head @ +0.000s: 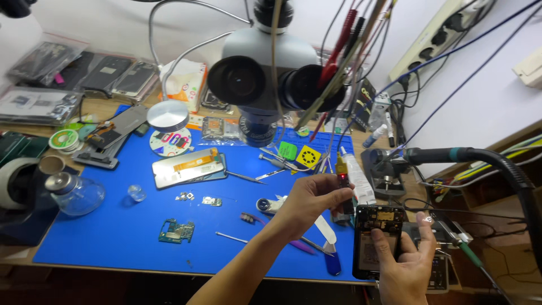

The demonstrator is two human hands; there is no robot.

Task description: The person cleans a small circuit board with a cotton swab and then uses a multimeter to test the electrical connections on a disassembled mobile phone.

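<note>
My right hand [407, 265] grips an opened black phone body [375, 237], held upright at the lower right, its inner frame and parts facing me. My left hand [310, 199] pinches a small yellow and black tool with a red tip [341, 172] just above the phone's top edge. Both hands hover over the right end of the blue work mat [113, 231].
A stereo microscope [265, 73] hangs over the mat's middle. On the mat lie a phone screen with an orange flex cable [189, 168], a green circuit board [176, 231], tweezers [245, 177], small parts and a glass jar [76, 194]. A soldering iron [468, 254] and holder [387, 169] sit right.
</note>
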